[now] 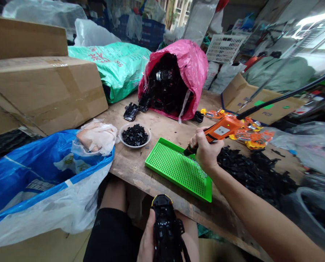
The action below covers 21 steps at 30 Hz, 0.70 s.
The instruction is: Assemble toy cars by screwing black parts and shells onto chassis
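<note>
My right hand [207,151] is wrapped round an orange and black electric screwdriver [221,129], its dark tip down at the green perforated tray [170,171]. Small shiny screws [197,165] lie in that tray, partly hidden behind the hand. Low in the view, over my lap, my left hand [148,236] grips a black plastic toy car body [166,229] with a yellow edge at its far end. Its underside seems to face up. Most of the left fingers are hidden beneath it.
A bowl of small black parts [135,136] stands left of the tray. Behind it, a pink sack [191,62] spills black parts. A black pile [255,174] and orange-yellow pieces [256,140] lie right. A blue-lined bag [50,185] and cardboard box [42,91] crowd the left. The screwdriver's cable [288,92] runs upper right.
</note>
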Motion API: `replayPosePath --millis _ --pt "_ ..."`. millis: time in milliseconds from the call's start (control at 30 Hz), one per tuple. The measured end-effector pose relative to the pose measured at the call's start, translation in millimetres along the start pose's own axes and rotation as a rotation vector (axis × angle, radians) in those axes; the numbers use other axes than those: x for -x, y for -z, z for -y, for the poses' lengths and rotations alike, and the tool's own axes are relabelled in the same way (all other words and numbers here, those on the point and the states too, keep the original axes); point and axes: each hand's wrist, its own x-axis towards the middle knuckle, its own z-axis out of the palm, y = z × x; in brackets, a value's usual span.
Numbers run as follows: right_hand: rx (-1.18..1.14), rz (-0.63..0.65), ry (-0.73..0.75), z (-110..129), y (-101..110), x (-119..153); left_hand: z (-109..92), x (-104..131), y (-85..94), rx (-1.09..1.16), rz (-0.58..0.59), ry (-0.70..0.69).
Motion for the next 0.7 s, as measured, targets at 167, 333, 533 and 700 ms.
replayPosePath --millis 167,333,533,700 --pt "-0.019 0.021 0.001 21.7 -1.5 4.9 3.2 1.3 -1.1 -0.007 -0.026 0.044" --pt "-0.024 0.078 -0.024 63.6 -9.4 29.3 8.4 4.0 -12.3 -0.024 -0.161 0.049" --pt "-0.068 0.28 -0.173 117.7 -14.0 81.2 6.9 3.7 -25.1 -0.047 -0.17 -0.001" --pt "-0.149 0.488 -0.159 121.8 -7.1 119.5 9.7 0.3 -20.9 -0.051 -0.092 -0.104"
